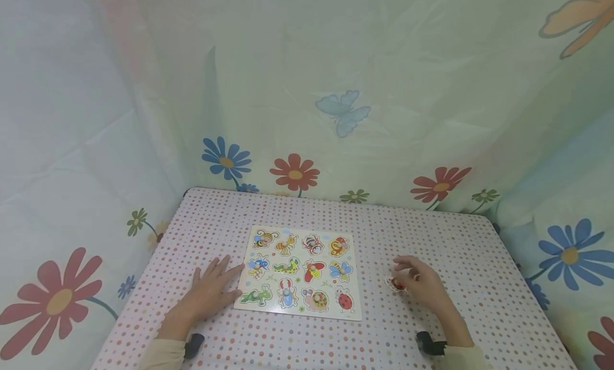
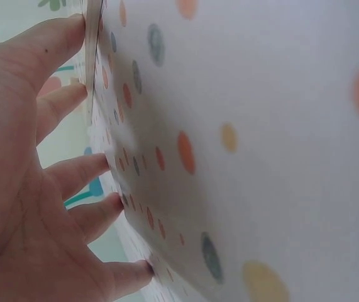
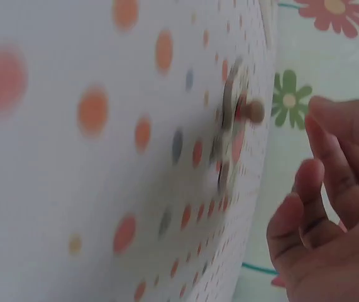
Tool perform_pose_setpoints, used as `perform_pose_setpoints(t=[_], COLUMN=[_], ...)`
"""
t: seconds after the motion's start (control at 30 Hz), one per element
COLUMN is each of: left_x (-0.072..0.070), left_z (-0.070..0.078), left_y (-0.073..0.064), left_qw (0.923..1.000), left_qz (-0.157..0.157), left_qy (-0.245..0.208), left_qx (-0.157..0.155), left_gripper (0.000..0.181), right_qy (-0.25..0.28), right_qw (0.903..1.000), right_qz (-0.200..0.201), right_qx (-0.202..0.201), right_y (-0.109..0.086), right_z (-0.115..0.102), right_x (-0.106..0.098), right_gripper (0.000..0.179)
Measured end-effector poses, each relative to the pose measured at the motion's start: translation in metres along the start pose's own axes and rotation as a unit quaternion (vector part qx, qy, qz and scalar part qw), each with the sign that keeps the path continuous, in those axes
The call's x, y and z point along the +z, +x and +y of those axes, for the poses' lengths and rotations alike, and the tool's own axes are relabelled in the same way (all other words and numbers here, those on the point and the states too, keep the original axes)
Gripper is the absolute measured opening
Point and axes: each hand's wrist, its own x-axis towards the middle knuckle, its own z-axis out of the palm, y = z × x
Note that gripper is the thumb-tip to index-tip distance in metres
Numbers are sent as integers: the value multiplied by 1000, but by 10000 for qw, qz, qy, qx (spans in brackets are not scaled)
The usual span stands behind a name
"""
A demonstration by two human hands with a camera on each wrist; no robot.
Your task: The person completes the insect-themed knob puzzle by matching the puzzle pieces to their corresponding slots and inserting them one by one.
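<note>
A wooden peg puzzle board (image 1: 298,313) with several colourful insect pieces lies on the dotted tablecloth. My left hand (image 1: 211,287) spreads its fingers at the board's left edge. In the left wrist view, its thumb and index finger touch the board's edge (image 2: 92,50), while the other fingertips rest on the cloth. Right of the board lies a loose puzzle piece (image 1: 397,285) with red on it, partly hidden by my right hand (image 1: 422,287). The right wrist view shows the piece's round wooden knob (image 3: 253,111) apart from the right hand's loosely bent fingers (image 3: 339,182), which hold nothing.
The table (image 1: 216,210) has a pink-and-white dotted cover. Behind and beside it hang pale curtains (image 1: 408,93) printed with flowers and butterflies. Dark wrist straps (image 1: 431,344) show at both sleeves.
</note>
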Motion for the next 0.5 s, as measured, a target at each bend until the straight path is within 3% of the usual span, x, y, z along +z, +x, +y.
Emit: perform_pose_setpoints(t=[0.27, 0.5], left_x=[1, 2], left_z=[-1, -1], left_y=[-1, 0], left_qw=[10000, 10000], left_qz=[18, 42], left_qy=[-64, -28], left_qx=[-26, -8], left_gripper=[63, 63], right_qy=[626, 764], right_qw=[9935, 9909], right_qz=[-950, -1102], right_qx=[-25, -96], right_y=[3, 6], right_z=[23, 28], right_x=[-11, -6], right_gripper=[31, 29])
